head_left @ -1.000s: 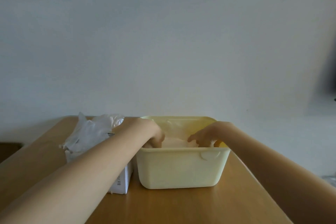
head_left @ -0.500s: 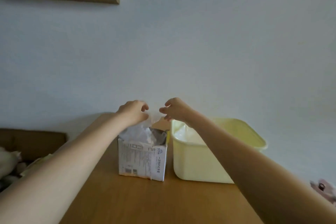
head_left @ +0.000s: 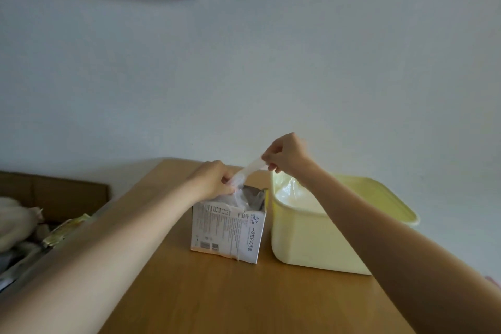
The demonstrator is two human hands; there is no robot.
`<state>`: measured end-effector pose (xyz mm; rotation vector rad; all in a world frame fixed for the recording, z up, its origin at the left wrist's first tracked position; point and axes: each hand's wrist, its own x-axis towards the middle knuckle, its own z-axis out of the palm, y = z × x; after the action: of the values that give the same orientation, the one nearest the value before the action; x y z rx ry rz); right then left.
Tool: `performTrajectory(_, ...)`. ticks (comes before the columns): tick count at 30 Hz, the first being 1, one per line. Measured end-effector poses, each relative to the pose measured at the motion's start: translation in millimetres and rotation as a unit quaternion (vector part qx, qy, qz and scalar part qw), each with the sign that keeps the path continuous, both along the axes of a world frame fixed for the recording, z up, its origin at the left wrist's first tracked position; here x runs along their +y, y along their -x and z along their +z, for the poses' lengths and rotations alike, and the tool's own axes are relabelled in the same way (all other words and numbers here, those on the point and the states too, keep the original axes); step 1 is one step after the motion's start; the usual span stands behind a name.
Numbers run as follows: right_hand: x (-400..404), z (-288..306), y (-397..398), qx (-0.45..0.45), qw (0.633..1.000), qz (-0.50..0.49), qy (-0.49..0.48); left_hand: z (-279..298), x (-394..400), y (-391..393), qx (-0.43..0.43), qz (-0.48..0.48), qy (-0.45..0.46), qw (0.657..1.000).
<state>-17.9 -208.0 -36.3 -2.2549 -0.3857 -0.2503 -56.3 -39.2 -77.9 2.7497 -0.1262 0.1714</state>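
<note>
Wooden table (head_left: 244,301) | clear glove (head_left: 250,167) taut above box (head_left: 227,228) | right hand (head_left: 288,153) fingers (head_left: 267,158) pinch top | left hand (head_left: 210,180) fingers (head_left: 226,179) pinch bottom

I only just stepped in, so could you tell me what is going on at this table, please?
A person holds a thin clear glove stretched partway out of a torn white box on the wooden table. The right hand pinches its free end above the box; the left hand pinches it at the opening. A yellow tub stands beside the box.

Tbl (head_left: 217,295) w/ glove box (head_left: 227,230), tub (head_left: 311,244)
</note>
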Motion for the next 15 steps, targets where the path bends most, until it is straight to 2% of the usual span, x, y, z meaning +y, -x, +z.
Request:
performTrajectory(4,-12,2,3,0.006,0.998,-0.025,-0.052,5,-9,2,0.004,-0.003,-0.037,0.999)
performTrajectory(8,-25,10,6,0.026,0.979,-0.065,-0.19,3,-12,1,0.065,0.017,-0.128,0.989)
performTrajectory(11,-38,18,4,0.05,0.952,-0.074,-0.292,1,-11,-1,0.091,0.009,-0.12,0.989)
performTrajectory(15,-48,26,4,0.059,0.933,-0.045,-0.351,20,-11,1,0.131,-0.031,-0.101,0.986)
